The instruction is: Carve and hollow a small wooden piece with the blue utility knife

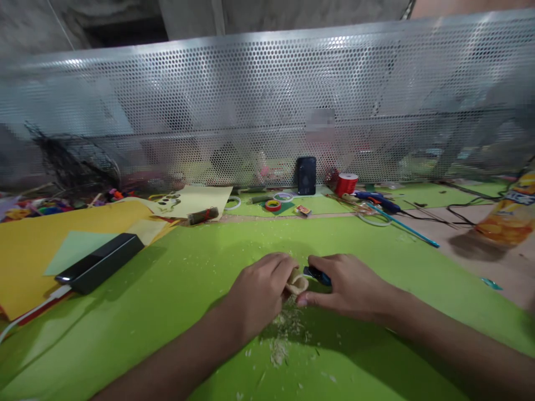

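Observation:
My left hand is closed around a small pale tan piece that looks like wood, held just above the green mat. My right hand grips a small tool with a blue-black handle, its tip against the tan piece. The two hands touch at the middle of the mat. A pile of pale shavings lies on the mat right beneath them.
A black phone on a power bank lies at left on yellow paper. At the back stand a perforated metal screen, an upright phone, a red spool, tape rolls and a blue glue gun. An orange bottle is at right.

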Demonstrator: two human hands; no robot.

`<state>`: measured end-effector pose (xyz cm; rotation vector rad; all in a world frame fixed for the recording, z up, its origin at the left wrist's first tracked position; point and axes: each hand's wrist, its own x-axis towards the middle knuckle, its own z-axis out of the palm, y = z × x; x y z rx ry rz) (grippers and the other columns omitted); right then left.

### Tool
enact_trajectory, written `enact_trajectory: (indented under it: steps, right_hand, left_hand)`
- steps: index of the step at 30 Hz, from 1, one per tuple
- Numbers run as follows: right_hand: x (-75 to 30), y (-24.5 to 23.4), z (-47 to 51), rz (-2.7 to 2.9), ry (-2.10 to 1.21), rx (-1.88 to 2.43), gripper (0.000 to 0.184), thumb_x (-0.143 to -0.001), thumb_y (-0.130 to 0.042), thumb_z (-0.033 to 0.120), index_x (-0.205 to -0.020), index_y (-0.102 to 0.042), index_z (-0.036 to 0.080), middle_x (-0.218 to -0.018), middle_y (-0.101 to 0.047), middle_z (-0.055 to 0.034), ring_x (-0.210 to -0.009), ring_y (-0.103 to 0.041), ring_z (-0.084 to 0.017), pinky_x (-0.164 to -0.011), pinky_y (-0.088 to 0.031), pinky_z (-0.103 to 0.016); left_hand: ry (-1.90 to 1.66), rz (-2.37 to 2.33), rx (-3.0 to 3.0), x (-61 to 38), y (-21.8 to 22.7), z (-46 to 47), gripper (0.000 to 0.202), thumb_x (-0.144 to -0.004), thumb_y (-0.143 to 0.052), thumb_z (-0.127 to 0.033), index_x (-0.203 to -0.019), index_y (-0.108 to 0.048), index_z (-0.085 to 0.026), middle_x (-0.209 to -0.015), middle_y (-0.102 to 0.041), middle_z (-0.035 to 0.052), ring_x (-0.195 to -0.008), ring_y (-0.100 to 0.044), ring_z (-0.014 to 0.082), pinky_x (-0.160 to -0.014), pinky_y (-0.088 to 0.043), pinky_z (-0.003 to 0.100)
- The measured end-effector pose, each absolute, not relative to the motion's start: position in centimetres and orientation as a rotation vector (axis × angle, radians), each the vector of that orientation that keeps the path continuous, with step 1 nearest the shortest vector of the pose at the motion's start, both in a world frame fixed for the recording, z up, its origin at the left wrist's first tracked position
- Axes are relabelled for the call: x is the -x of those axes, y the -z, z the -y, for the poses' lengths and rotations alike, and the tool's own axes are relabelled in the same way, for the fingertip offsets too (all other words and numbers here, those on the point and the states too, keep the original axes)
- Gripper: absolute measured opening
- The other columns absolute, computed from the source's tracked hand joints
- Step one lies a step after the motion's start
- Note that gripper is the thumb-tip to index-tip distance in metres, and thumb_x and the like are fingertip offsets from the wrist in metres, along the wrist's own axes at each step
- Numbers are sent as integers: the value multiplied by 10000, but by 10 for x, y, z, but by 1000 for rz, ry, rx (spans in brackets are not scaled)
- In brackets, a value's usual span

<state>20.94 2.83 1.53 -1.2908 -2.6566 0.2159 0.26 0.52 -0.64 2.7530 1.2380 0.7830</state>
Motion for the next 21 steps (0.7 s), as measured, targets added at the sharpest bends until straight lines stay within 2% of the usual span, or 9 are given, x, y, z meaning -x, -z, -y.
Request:
enact_trajectory:
  steps: [4, 11, 18, 21]
  right_hand:
    - [-209, -15, -25, 2674, -200, 1245, 618, -815, -456, 767, -885, -591, 168, -732, -656, -68, -567, -538, -178, -520, -235, -271]
    - [-211, -14, -22, 2641, -9, 1204, 644, -817, -395, 798, -835, -555, 175, -672, -613, -48, -519, -505, -158, -507, -203, -268]
    - [-210, -13, -22, 2684, 40, 1175, 656, -858, -313, 784, -824, -561, 177, -660, -607, -52, -517, -500, -161, -511, -167, -273]
    - [-210, -11, -23, 2698, -6, 1179, 635, -880, -316, 753, -814, -564, 172, -647, -602, -52, -502, -485, -153, -508, -172, -272]
  left_hand:
    - [-780, -1214, -2681, -4, 7, -4, 398, -767, -751, -141, -1095, -527, -162, -1004, -699, 67, -889, -672, 224, -743, -580, 364]
    - [-729, -1220, -2582, -5, 9, -1, 331, -884, -653, -336, -1142, -527, -172, -1059, -700, 80, -912, -678, 228, -772, -575, 398]
    - [-727, -1199, -2643, -4, 8, -1, 374, -865, -681, -328, -1156, -520, -157, -1055, -707, 87, -919, -682, 227, -780, -585, 406]
    - [-724, -1197, -2696, -3, 5, -2, 373, -835, -709, -231, -1145, -518, -147, -1029, -708, 85, -891, -683, 223, -748, -593, 386]
